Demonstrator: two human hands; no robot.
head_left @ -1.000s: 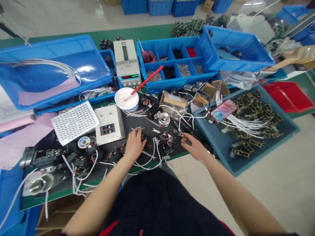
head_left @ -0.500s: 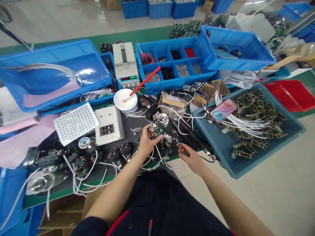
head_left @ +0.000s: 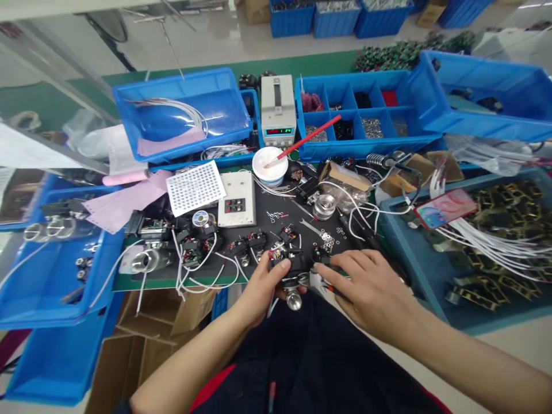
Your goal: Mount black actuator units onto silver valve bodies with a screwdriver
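Note:
My left hand [head_left: 263,282] is closed around a black module with a circuit board [head_left: 296,261], near the table's front edge. A shiny round metal lens-like end [head_left: 294,299] points down and towards me from it. Just right of the module is my right hand [head_left: 366,282], its fingers curled around an orange-and-black handled tool [head_left: 331,286], mostly hidden by the hand. Whether the right fingertips touch the module I cannot tell. Beyond the hands lie a flat wrench [head_left: 311,227], several small metal nuts [head_left: 328,240] and a silver ring [head_left: 324,207].
More black modules with white cables [head_left: 192,247] lie to the left. Behind stand a power supply [head_left: 278,109], a white tub [head_left: 270,167] with a red brush and a divided blue bin [head_left: 366,146]. At right, a phone [head_left: 446,208] rests across a grey-blue crate [head_left: 425,293].
The view has swung left. My left hand has come back towards me and now holds a black module; the green circuit board part it held is not clearly visible. My right hand has moved in beside it.

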